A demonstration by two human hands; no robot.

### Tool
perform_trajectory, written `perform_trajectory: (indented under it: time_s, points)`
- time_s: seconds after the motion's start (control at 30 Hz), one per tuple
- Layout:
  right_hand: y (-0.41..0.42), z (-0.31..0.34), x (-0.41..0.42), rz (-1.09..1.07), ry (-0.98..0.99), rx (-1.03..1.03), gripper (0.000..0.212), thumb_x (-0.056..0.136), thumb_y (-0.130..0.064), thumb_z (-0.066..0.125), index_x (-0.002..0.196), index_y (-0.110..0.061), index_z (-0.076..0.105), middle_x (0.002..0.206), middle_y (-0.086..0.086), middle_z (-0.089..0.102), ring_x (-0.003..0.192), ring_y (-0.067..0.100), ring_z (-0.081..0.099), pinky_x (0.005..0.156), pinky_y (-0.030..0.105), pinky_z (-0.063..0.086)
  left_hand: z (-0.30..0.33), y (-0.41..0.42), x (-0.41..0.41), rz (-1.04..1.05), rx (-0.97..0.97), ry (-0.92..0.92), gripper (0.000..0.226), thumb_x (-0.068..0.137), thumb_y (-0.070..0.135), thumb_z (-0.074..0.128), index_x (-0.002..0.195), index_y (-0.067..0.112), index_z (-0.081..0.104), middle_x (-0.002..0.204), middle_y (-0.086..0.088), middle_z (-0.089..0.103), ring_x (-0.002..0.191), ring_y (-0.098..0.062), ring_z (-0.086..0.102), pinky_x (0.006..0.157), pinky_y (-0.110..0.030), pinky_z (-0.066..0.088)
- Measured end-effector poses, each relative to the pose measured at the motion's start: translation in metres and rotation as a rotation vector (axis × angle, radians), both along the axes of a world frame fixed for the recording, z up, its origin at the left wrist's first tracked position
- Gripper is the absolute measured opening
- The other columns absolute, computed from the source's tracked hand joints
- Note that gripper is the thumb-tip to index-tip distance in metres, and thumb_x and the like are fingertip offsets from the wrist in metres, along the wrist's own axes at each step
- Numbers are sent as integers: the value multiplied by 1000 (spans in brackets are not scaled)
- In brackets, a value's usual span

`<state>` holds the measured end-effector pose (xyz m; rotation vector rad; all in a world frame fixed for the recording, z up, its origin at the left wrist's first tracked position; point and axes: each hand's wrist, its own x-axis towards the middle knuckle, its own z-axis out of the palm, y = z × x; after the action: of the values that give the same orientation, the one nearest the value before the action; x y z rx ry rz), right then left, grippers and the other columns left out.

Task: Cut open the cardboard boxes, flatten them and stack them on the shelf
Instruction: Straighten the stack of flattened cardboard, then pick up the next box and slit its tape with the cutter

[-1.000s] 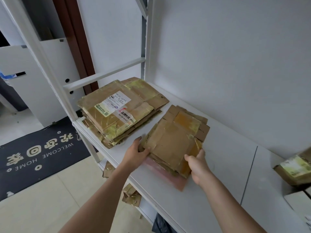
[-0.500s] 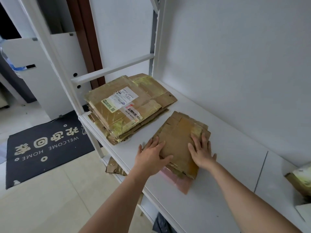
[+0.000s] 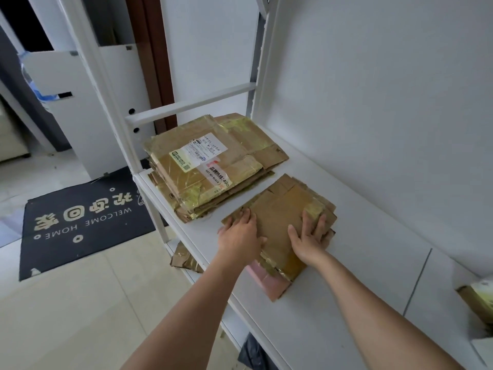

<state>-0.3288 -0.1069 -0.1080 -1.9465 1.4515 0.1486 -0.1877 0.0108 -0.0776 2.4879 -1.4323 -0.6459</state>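
Observation:
A small stack of flattened cardboard boxes [image 3: 282, 209] lies on the white shelf [image 3: 360, 263], with a pink-faced piece showing at its near end. My left hand [image 3: 240, 236] presses flat on the stack's left edge, fingers straight. My right hand [image 3: 309, 239] presses flat on its right side, fingers spread. To the left sits a taller pile of flattened boxes [image 3: 213, 166] with yellowish tape and white shipping labels on top.
An unflattened taped box [image 3: 477, 297] stands at the shelf's far right edge. Cardboard scraps [image 3: 184, 260] lie on the lower shelf. A dark welcome mat [image 3: 82, 217] covers the tiled floor on the left. White shelf uprights and a crossbar [image 3: 186, 104] frame the left end.
My hands went from gripping the small stack's near edges to lying flat on top of it. The stack has settled down onto the shelf.

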Motion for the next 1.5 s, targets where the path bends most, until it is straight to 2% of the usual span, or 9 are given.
perform_trajectory:
  time_s: [0.1, 0.27, 0.57, 0.93, 1.07, 1.2, 1.33, 1.43, 1.5]
  points:
    - [-3, 11, -3, 28, 69, 13, 70, 96, -68, 19, 153, -42, -14, 156, 1, -38, 144, 43, -27, 115, 65, -3, 10, 1, -8, -12, 0, -19, 76, 101, 45, 45, 158, 14, 6, 166, -4, 0, 153, -21, -3, 122, -42, -1]
    - [6, 39, -19, 23, 53, -313, 64, 93, -72, 19, 150, -52, -2, 163, -1, -20, 147, 40, -18, 113, 66, -3, 26, 16, -17, -122, -180, -168, 65, 102, 54, 28, 158, 25, 8, 166, -4, -3, 152, -23, -6, 121, -51, -4]
    - [70, 74, -75, -18, 40, -459, 62, 98, -64, 21, 152, -48, -3, 163, 2, -20, 149, 37, -14, 113, 66, -3, 52, 57, -64, -241, -223, -221, 67, 103, 53, 23, 157, 31, -9, 161, -7, -26, 147, -32, -26, 114, -53, -17]
    - [133, 91, -234, -285, 135, -468, 59, 101, -52, 31, 153, -43, 5, 163, 2, -15, 150, 33, -12, 115, 65, -3, 60, 79, -180, -450, -195, -169, 66, 103, 53, 20, 156, 29, -10, 162, -8, -24, 149, -31, -19, 119, -58, -7]
    - [136, 105, -300, -400, 166, -695, 59, 100, -39, 44, 153, -31, 17, 162, 6, -12, 148, 35, -11, 116, 65, 0, 64, 77, -224, -514, -207, -198, 65, 103, 53, 18, 156, 29, -11, 163, -8, -20, 150, -31, -17, 118, -58, -7]
    - [123, 120, -359, -473, 197, -859, 73, 93, -28, 57, 154, -29, 16, 164, 4, -10, 149, 38, -8, 115, 65, 1, 71, 72, -269, -517, -205, -196, 64, 104, 51, 21, 157, 29, -8, 164, -7, -18, 151, -30, -14, 119, -58, -5]
    - [107, 125, -413, -469, 279, -825, 84, 90, -28, 62, 156, -25, 9, 165, 5, 5, 149, 38, -6, 114, 65, -4, 76, 74, -318, -479, -156, -193, 64, 104, 49, 21, 157, 27, -8, 164, -7, -18, 151, -30, -12, 120, -58, -2]
    - [99, 119, -452, -384, 314, -775, 76, 93, -27, 60, 155, -18, 18, 153, 10, 38, 147, 40, 11, 117, 64, -4, 78, 81, -358, -460, -127, -189, 64, 104, 49, 21, 157, 26, -7, 164, -7, -18, 151, -30, -12, 120, -59, -1]
    - [92, 114, -471, -326, 257, -805, 51, 96, -22, 56, 145, -15, 43, 139, 11, 51, 135, 40, 32, 115, 60, 21, 78, 84, -380, -427, -124, -170, 64, 104, 49, 21, 157, 26, -6, 164, -7, -18, 151, -31, -12, 119, -59, 0]
